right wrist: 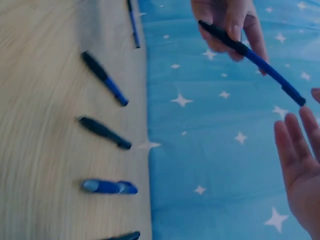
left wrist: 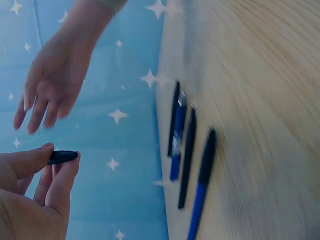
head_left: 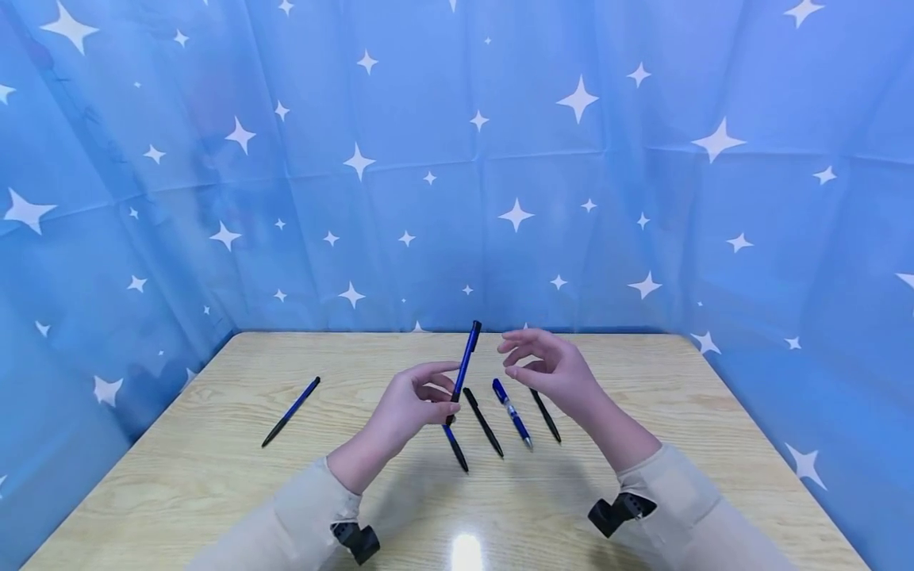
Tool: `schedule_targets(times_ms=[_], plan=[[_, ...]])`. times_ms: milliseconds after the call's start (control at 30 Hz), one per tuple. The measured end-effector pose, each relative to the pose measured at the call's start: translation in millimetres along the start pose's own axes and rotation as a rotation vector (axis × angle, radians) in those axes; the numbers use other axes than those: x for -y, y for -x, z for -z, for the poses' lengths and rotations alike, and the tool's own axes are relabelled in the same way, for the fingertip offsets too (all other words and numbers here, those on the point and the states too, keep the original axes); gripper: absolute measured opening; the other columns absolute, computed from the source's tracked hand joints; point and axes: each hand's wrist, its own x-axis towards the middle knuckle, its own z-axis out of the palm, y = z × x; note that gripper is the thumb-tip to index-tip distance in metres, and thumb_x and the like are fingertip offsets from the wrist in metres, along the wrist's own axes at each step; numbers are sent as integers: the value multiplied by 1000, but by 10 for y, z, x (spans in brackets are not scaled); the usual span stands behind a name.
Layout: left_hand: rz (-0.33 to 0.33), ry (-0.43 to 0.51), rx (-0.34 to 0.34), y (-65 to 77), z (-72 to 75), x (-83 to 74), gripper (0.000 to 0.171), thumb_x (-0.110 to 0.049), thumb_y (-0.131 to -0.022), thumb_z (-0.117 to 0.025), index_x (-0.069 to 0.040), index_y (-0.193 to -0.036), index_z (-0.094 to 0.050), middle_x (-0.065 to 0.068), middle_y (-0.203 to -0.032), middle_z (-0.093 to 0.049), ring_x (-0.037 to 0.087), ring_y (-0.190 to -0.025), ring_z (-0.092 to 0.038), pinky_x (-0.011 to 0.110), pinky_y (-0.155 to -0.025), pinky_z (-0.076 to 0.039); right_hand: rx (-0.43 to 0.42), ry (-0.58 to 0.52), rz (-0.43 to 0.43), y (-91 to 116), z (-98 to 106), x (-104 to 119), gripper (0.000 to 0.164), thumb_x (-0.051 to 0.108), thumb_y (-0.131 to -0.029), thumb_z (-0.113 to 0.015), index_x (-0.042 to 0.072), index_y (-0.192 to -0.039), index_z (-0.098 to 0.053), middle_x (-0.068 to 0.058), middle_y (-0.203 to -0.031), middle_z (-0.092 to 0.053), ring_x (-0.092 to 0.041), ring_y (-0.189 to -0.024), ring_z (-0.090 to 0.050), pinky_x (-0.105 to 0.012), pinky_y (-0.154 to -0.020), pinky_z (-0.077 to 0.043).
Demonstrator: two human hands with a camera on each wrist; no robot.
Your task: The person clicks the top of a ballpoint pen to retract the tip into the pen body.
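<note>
My left hand [head_left: 403, 406] pinches a slim blue and black pen [head_left: 466, 358] between thumb and fingers, near its black grip end. The pen is held above the table, tilted, with its clip end up. To its right, my right hand [head_left: 557, 371] is raised with fingers loosely bent and nothing in them. In the right wrist view the clip end of the held pen [right wrist: 272, 73] comes close to the fingertips [right wrist: 305, 112] of my right hand. From the left wrist only the dark end of that pen [left wrist: 64, 157] shows between thumb and fingers.
Below the hands, a blue and black pen [head_left: 458, 452], a black pen [head_left: 483, 424], a blue pen with a patterned barrel [head_left: 513, 416] and another black pen [head_left: 547, 418] lie in a row. Farther left lies a separate blue pen [head_left: 291, 411]. A starry blue curtain [head_left: 428, 206] hangs behind the wooden table [head_left: 214, 484].
</note>
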Motion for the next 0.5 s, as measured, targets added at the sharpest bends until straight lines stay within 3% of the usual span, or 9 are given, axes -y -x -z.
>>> schedule_targets(times_ms=[200,500], plan=[[-10,-19,-15,7,215,107,58,8,-85,-70,-15,-137,-56,13,-106,-62,25,-93,-64,39,-73,-58,69,72,-46,52,35,-78,37,6,-89,-71,8,-125,-62,-13,-115,-65,-27,-99,-63,-33,-82,-55],[47,-158,-66,100,549,260,63,12,-85,-67,-23,-136,-57,11,-109,-60,23,-90,-64,38,-69,-58,225,184,-128,179,89,-210,32,14,-90,-72,11,-122,-65,-12,-112,-63,-28,-98,-60,-38,-82,-54]])
